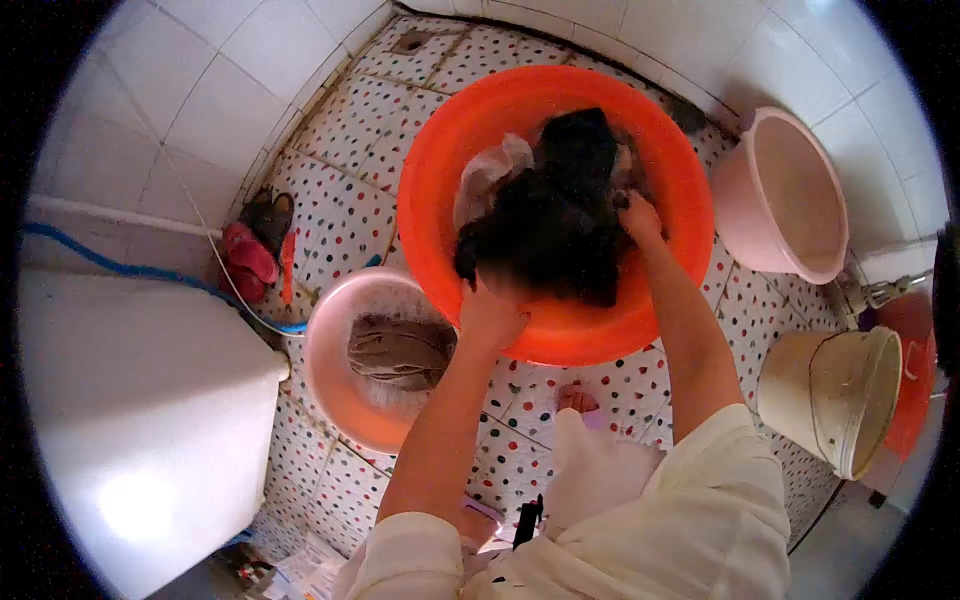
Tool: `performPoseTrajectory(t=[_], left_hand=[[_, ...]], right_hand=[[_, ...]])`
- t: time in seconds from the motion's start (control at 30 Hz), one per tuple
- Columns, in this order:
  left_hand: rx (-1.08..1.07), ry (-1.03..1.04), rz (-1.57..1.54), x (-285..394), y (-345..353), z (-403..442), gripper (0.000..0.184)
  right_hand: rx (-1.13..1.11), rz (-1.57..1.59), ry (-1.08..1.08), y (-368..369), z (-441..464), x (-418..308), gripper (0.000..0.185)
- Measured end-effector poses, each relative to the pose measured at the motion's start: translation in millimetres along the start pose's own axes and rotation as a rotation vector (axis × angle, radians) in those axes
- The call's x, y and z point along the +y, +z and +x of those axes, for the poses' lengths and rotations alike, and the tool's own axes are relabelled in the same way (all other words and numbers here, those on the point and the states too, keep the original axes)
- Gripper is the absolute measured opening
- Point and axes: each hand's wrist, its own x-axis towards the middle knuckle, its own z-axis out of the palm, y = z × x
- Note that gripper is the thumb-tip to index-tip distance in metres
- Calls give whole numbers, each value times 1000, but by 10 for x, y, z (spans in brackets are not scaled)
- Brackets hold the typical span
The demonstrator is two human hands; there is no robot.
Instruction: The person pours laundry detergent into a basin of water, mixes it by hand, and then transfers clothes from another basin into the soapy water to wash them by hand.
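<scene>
Cream shirt (710, 510) is what's closest to the lens, on the near side of the big orange tub (685, 285), with both bare forearms reaching over toward the tub. Going left to right: well left of the tub there's a white box-like thing (150, 400), with a blue hose (130, 268) running behind it. A few shoes (252, 258) sit by the wall, also left of the tub.

Just beside the tub, on its near left, is a pink basin (325, 385) with a brown cloth (392, 352) in suds. Left hand (492, 315) is over the tub's near left rim, thumb spread out, at the edge of the black cloth (545, 235). Its fingertips are hidden and a bit blurry, so honestly can't tell if they're gripping. That black cloth is bunched up inside the tub, partly over a pale cloth (480, 185). Right hand (641, 217) is inside the tub's right side, fingers curled on the black cloth's edge.

Right of the tub: a pink bucket (735, 205), then a cream pail (810, 385) nearer.

My worry: yanking that bundle over the rim could drip onto the tiles and make them slick underfoot. Dark dye might also stain the pale cloth if they're soaking together.
</scene>
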Motion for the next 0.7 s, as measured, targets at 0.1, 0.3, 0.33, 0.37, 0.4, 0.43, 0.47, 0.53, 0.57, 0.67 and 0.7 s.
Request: performPoseTrajectory(t=[0.1,0.3,0.33,0.37,0.4,0.43,0.47,0.53,0.57,0.67,0.7], left_hand=[[73,-4,-22,-9,25,-30,52],[7,-20,-389,-99,-86,-38,42],[29,-23,-401,-126,-90,-58,42],[45,-23,-530,-164,-89,-73,41],[62,-23,-664,-194,-97,-103,39],[84,-33,-690,-228,-30,-126,39],[140,-19,-757,-258,58,-139,37],[227,-19,-850,-310,122,-207,36],[151,33,-796,-369,94,-231,35],[104,84,-766,-472,78,-189,32],[111,78,-786,-490,13,-166,29]], right_hand=[[-156,48,-17,-107,112,30,35],[-129,189,-60,-659,141,-66,28],[-118,176,-77,-761,173,-67,28],[-148,247,-100,-855,213,-78,29],[-184,312,-125,-959,230,-123,31],[-185,285,-148,-1074,204,-198,31],[-191,379,-148,-1181,165,-267,32],[-204,443,-176,-1465,22,-530,33],[-152,400,-132,-1614,-68,-692,32],[1,293,-131,-1828,-36,-849,35],[86,238,-159,-1954,-58,-960,37]])
